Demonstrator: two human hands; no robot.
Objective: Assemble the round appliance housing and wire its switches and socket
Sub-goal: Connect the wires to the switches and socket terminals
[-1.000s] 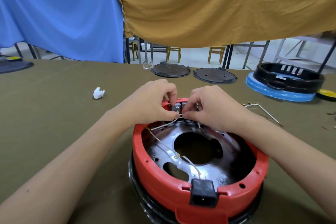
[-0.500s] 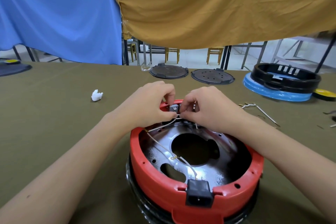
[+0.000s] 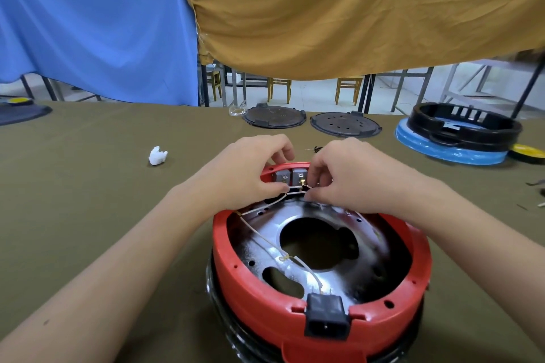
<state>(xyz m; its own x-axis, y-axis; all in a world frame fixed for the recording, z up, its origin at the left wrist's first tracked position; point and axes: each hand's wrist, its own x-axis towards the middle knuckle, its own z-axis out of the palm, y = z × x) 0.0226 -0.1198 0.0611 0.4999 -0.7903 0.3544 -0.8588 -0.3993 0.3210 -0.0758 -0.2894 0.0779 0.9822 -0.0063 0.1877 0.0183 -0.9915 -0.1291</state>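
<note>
A round red housing [image 3: 236, 259] lies upside down in front of me, with a shiny metal plate [image 3: 265, 242] inside it. A black power socket [image 3: 326, 320] sits in its near rim. Two grey switches [image 3: 290, 177] are set in the far rim. White wires [image 3: 259, 233] run from the socket across the plate to the switches. My left hand [image 3: 250, 174] pinches a wire just below the switches. My right hand [image 3: 345, 177] pinches the wire end at the right switch's terminal.
The table has an olive cloth [image 3: 88, 200]. A white crumpled scrap [image 3: 157, 155] lies at the left. Two dark round lids [image 3: 274, 117] [image 3: 345, 124] sit at the far edge. A black ring on a blue disc [image 3: 460, 132] stands at the far right, with small metal parts [image 3: 536, 186] near it.
Both hands have parted slightly, uncovering the two grey switches. The fingers still work the wire at the switch terminals. The housing has not moved.
</note>
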